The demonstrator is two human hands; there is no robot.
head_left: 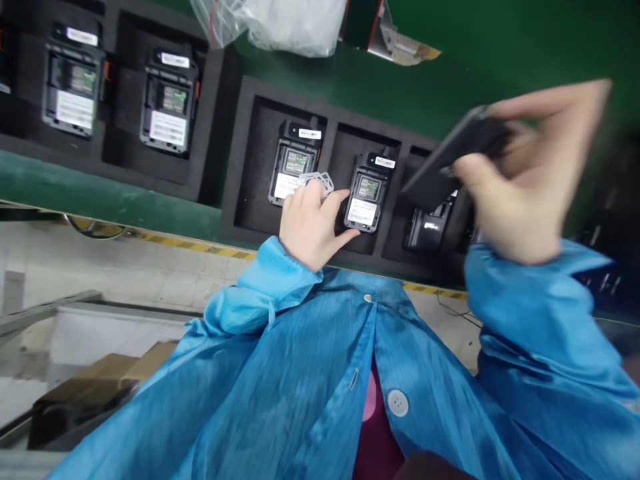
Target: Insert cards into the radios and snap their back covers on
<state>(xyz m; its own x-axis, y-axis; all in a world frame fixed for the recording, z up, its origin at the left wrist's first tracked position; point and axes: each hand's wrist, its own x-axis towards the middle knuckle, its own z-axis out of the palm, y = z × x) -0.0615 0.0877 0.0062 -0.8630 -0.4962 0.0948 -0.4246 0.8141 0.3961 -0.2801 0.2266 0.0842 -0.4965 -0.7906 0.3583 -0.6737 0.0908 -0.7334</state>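
Observation:
My right hand (525, 173) is raised over the right side of the tray. It grips a flat, dark rectangular piece (443, 160), tilted and blurred, that looks like a back cover. My left hand (315, 217) has pale grey frame-like pieces (320, 179) at its curled fingers. Its index finger and thumb reach to the left edge of a black handheld device (367, 190), which lies with its open back up, showing a white label and a green circuit part. Another such device (296, 160) lies left of it, partly behind my left hand.
A black foam tray (245, 153) with compartments sits at the green table's edge. Another device (430, 227) lies under my right hand. A second tray (213, 120) at left holds more open-backed devices (170, 100). Clear plastic bags (295, 23) and a metal-tipped object (400, 47) lie behind.

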